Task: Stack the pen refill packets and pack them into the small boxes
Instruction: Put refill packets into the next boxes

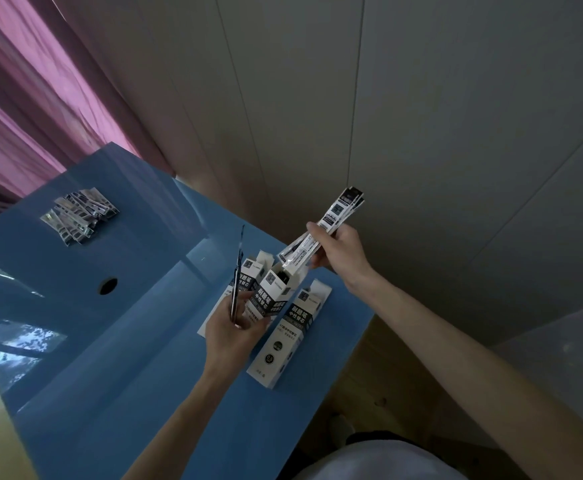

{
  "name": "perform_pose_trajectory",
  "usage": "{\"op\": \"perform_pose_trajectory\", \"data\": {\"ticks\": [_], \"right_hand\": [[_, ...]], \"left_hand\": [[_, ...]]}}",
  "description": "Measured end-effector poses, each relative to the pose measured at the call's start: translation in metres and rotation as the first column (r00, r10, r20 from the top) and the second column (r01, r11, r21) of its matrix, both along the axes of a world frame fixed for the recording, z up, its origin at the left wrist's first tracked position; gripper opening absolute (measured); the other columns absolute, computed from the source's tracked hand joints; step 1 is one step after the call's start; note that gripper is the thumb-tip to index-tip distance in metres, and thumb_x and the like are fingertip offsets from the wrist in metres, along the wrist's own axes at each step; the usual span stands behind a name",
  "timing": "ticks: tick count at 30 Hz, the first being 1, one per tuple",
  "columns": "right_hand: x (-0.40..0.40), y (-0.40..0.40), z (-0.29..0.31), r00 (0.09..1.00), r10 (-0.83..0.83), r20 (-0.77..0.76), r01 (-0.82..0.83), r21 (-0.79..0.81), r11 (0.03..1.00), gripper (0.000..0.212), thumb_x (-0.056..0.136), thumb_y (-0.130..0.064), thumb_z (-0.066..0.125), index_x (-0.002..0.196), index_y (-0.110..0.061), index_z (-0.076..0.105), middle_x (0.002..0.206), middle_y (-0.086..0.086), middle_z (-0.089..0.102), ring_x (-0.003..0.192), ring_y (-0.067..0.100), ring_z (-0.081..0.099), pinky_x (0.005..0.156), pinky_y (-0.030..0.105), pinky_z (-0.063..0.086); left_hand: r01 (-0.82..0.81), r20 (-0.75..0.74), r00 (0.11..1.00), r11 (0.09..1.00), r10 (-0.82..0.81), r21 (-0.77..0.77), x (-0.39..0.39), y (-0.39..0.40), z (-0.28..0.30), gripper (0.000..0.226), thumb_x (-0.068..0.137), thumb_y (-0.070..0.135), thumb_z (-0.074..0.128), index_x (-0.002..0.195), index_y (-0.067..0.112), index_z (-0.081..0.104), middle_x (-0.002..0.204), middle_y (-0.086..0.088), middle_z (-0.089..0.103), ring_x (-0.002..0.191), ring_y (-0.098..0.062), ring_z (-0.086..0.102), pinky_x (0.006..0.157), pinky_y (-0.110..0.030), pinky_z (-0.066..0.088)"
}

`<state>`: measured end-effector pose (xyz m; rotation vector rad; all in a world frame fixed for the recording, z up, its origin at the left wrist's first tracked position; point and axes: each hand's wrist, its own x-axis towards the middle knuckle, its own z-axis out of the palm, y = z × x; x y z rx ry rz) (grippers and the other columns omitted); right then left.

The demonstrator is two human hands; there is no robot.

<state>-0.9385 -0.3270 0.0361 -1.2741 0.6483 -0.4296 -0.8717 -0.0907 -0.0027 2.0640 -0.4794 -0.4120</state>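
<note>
My right hand (pixel 340 252) grips a stack of pen refill packets (pixel 321 233), tilted, with its lower end at the open top of a small black-and-white box (pixel 276 292). My left hand (pixel 233 332) holds that box upright off the table and also pinches a few thin packets (pixel 237 275) seen edge-on beside it. A second open box (pixel 290 334) lies on the blue table (pixel 127 358) to the right. Behind the held box, a third box (pixel 248 268) is partly hidden. A loose pile of packets (pixel 78 216) lies at the table's far left.
The table has a round cable hole (pixel 108 285) left of my hands and a raised blue shelf at the back. Pink curtains (pixel 23 116) hang at the left, a grey panelled wall at the right. The table's right edge runs just past the boxes.
</note>
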Motion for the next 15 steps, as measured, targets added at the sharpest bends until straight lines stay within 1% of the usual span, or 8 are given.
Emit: {"op": "perform_pose_trajectory", "data": {"ticks": [3,5,7,8,10,11,13,15], "right_hand": [[0.005,0.001,0.006,0.997,0.081,0.004,-0.081,-0.088,0.993,0.046,0.100,-0.030,0.067,0.102,0.015,0.056,0.093,0.036,0.067,0.059,0.023,0.064,0.053,0.031,0.057],[0.007,0.002,0.012,0.993,0.119,0.004,-0.117,-0.153,0.981,0.046,0.100,-0.029,0.067,0.102,0.015,0.056,0.091,0.035,0.067,0.057,0.023,0.064,0.051,0.030,0.056],[0.009,0.002,0.018,0.986,0.165,-0.007,-0.163,-0.213,0.963,0.042,0.100,-0.028,0.066,0.103,0.012,0.057,0.088,0.034,0.067,0.056,0.023,0.064,0.050,0.031,0.056],[0.010,0.001,0.022,0.982,0.190,-0.014,-0.188,-0.241,0.952,0.042,0.100,-0.029,0.067,0.103,0.011,0.056,0.088,0.036,0.065,0.056,0.023,0.063,0.050,0.032,0.055],[0.009,-0.002,0.028,0.973,0.229,-0.013,-0.223,-0.286,0.932,0.040,0.100,-0.030,0.066,0.101,0.009,0.056,0.088,0.039,0.063,0.058,0.028,0.063,0.050,0.031,0.055],[0.007,-0.003,0.033,0.971,0.239,-0.001,-0.229,-0.296,0.927,0.037,0.101,-0.029,0.065,0.099,0.007,0.057,0.088,0.039,0.064,0.061,0.031,0.063,0.050,0.030,0.056],[0.004,-0.005,0.040,0.963,0.268,0.001,-0.254,-0.310,0.916,0.029,0.102,-0.025,0.062,0.098,0.003,0.058,0.088,0.035,0.067,0.067,0.035,0.064,0.052,0.027,0.056],[0.002,-0.006,0.044,0.939,0.344,-0.031,-0.334,-0.328,0.883,0.022,0.103,-0.023,0.061,0.097,-0.002,0.059,0.088,0.029,0.070,0.068,0.036,0.065,0.053,0.029,0.057]], "left_hand": [[0.009,0.001,1.000,1.000,-0.009,-0.023,-0.001,0.002,0.003,0.049,0.077,0.018,0.089,0.118,0.030,0.064,0.071,-0.014,0.064,0.069,-0.031,0.066,0.066,-0.034,0.059],[0.005,-0.019,1.000,0.999,-0.006,-0.046,-0.003,0.002,0.006,0.050,0.078,0.015,0.088,0.119,0.030,0.065,0.072,-0.016,0.064,0.069,-0.033,0.066,0.068,-0.035,0.060],[0.018,-0.039,0.999,0.998,-0.020,-0.067,-0.004,0.002,0.010,0.049,0.078,0.010,0.087,0.119,0.028,0.065,0.068,-0.014,0.061,0.063,-0.029,0.061,0.065,-0.030,0.058],[0.025,-0.048,0.998,0.997,-0.028,-0.078,-0.005,0.002,0.012,0.048,0.079,0.007,0.086,0.118,0.027,0.066,0.062,-0.009,0.057,0.059,-0.024,0.057,0.064,-0.029,0.056],[0.026,-0.063,0.997,0.995,-0.032,-0.092,-0.005,0.002,0.015,0.047,0.080,0.001,0.084,0.118,0.023,0.066,0.054,0.011,0.046,0.056,-0.011,0.050,0.064,-0.034,0.055],[0.026,-0.069,0.997,0.995,-0.033,-0.096,-0.005,0.003,0.016,0.046,0.081,-0.001,0.082,0.118,0.021,0.066,0.052,0.016,0.044,0.055,-0.007,0.048,0.063,-0.035,0.054],[0.025,-0.064,0.997,0.996,-0.031,-0.091,-0.003,0.004,0.018,0.046,0.081,-0.002,0.081,0.119,0.021,0.067,0.051,0.018,0.042,0.055,-0.006,0.048,0.060,-0.034,0.051],[0.038,-0.065,0.997,0.995,-0.044,-0.091,-0.002,0.005,0.019,0.048,0.081,-0.002,0.081,0.118,0.025,0.069,0.052,0.016,0.045,0.058,-0.012,0.052,0.065,-0.043,0.055]]}}
